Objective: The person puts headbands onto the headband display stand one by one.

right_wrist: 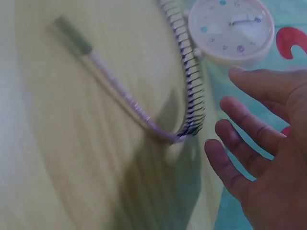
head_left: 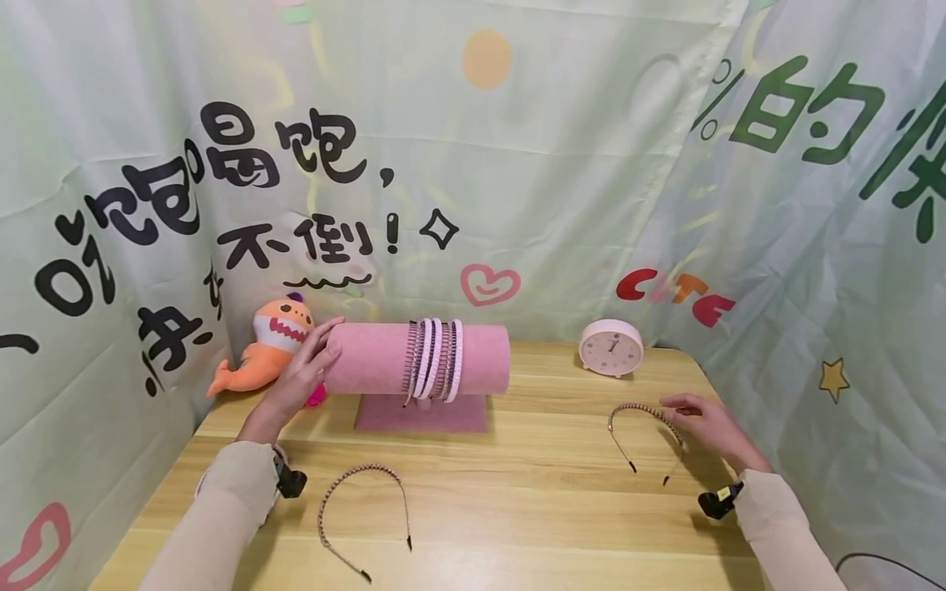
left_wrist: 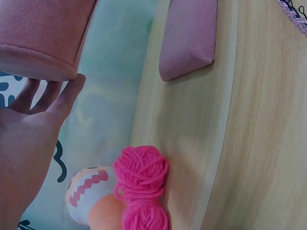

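Note:
A pink velvet headband stand (head_left: 369,357), a thick roll on a flat base, carries several white and dark headbands (head_left: 443,361) around its middle. My left hand (head_left: 299,373) is at the roll's left end, fingertips touching the end face in the left wrist view. On the table at the right lies a beaded headband (head_left: 637,405) with black tips. My right hand (head_left: 705,423) hovers beside its right side, fingers spread and holding nothing in the right wrist view. Another beaded headband (head_left: 365,468) lies in front of the stand.
Behind my left hand sits an orange plush shark (head_left: 259,361), with bright pink yarn (left_wrist: 141,172) beside it. A round pink clock (head_left: 611,349) stands at the back right. Printed curtains (head_left: 547,205) enclose the wooden table (head_left: 532,517) at the back and sides.

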Demonstrator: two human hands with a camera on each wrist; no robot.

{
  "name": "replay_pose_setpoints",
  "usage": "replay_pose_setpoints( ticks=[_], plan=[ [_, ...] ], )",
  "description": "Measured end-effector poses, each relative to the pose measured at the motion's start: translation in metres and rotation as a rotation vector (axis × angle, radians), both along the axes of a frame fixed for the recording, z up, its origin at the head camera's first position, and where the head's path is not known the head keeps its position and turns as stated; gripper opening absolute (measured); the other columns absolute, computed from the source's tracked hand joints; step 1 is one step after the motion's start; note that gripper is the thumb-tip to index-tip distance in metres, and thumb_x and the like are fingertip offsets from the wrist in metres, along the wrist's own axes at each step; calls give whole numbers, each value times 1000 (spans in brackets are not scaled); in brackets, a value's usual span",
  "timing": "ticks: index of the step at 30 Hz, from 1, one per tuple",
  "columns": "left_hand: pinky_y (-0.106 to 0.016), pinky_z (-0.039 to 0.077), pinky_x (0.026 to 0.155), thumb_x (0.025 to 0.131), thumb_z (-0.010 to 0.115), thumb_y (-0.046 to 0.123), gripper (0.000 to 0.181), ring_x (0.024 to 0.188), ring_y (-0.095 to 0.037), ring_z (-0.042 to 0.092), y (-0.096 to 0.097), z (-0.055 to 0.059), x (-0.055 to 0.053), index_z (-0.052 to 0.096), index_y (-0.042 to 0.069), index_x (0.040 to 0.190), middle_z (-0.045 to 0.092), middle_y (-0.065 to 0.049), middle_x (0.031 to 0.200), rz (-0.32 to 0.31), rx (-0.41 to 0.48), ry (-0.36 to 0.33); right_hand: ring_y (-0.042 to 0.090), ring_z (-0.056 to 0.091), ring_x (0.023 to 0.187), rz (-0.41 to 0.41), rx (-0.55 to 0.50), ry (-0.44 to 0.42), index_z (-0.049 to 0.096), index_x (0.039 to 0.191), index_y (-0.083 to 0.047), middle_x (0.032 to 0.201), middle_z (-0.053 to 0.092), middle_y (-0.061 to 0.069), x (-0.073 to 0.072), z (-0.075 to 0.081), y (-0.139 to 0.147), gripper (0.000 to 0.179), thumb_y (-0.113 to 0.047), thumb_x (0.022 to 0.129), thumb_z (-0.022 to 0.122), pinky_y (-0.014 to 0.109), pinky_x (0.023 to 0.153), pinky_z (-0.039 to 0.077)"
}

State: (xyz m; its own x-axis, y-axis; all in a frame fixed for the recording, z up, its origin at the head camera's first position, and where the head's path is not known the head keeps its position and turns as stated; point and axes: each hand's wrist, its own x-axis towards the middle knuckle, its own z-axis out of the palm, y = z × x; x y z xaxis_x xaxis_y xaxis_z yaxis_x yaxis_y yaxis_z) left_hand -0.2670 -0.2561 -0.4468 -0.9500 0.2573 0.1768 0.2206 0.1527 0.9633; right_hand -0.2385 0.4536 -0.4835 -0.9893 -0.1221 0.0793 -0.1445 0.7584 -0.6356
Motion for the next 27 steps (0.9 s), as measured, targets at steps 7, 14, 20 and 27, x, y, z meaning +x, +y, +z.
replay_pose_setpoints(
  ticks=[7,14,20,27],
  plan=[
    [-65,18,132,119,41,34,61,162,-38,20,1,-1,1,19,23,175,18,-17,177,-5,18,-8,-13,59,100,12,7,-17,72,131,6,127,75,26,3,-13,7,31,-15,109,68,15,83,52],
    [-71,15,130,119,43,33,62,162,-40,20,2,0,1,19,22,175,18,-18,177,-8,37,-6,-13,59,101,6,-14,-25,75,129,5,130,74,27,3,-22,10,30,-17,109,68,14,83,51],
    [-51,27,132,119,42,35,62,161,-36,24,1,0,0,20,24,175,20,-15,177,1,9,-6,-8,61,103,48,-13,1,75,128,7,132,73,30,4,-25,8,27,-9,109,66,18,80,52],
    [-35,33,128,119,43,34,62,161,-35,24,0,-1,0,20,22,175,21,-14,178,2,6,2,-9,58,102,36,18,11,76,128,5,132,72,29,5,-24,5,25,-8,108,67,19,80,51]
  ],
)
